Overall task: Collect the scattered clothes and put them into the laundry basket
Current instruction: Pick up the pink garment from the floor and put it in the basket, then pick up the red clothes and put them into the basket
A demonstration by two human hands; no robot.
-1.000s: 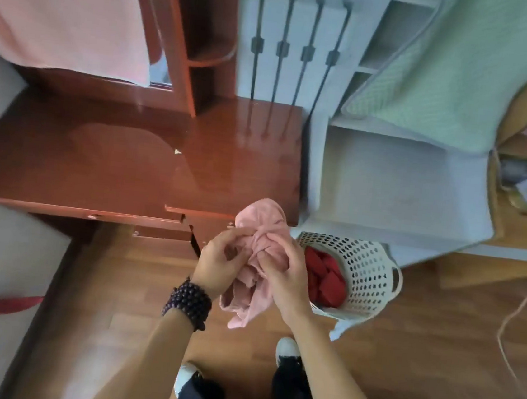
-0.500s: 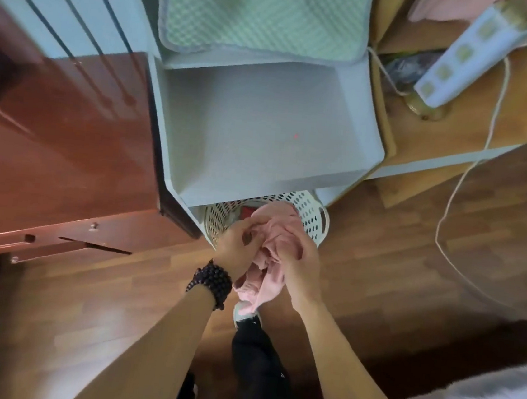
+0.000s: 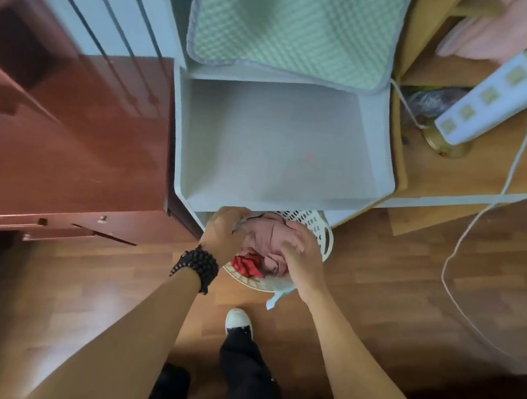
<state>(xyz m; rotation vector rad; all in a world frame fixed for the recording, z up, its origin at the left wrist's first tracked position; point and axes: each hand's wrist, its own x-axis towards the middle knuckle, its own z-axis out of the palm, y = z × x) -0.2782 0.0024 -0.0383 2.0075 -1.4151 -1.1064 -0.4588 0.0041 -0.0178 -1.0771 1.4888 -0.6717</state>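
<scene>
A white perforated laundry basket [image 3: 319, 229] stands on the wooden floor, partly under a white shelf. A bunched pink garment [image 3: 266, 237] fills its top, over a red cloth [image 3: 245, 264] at the near side. My left hand [image 3: 224, 232], with a dark bead bracelet on the wrist, grips the pink garment at the basket's left rim. My right hand [image 3: 298, 258] lies on the garment's right side with fingers spread, pressing on it. A pale blue strip [image 3: 278, 296] hangs over the basket's near rim.
A white open shelf compartment [image 3: 280, 146] juts out just above the basket, with a green checked cushion [image 3: 290, 23] behind. A reddish wooden desk [image 3: 66, 146] is on the left. A power strip [image 3: 494, 96] and its white cord [image 3: 466, 237] lie on the right. My shoe [image 3: 238, 321] stands near the basket.
Both hands carried the pink garment from in front of the desk over to the basket and lowered it inside. My right hand's fingers have spread on top of it.
</scene>
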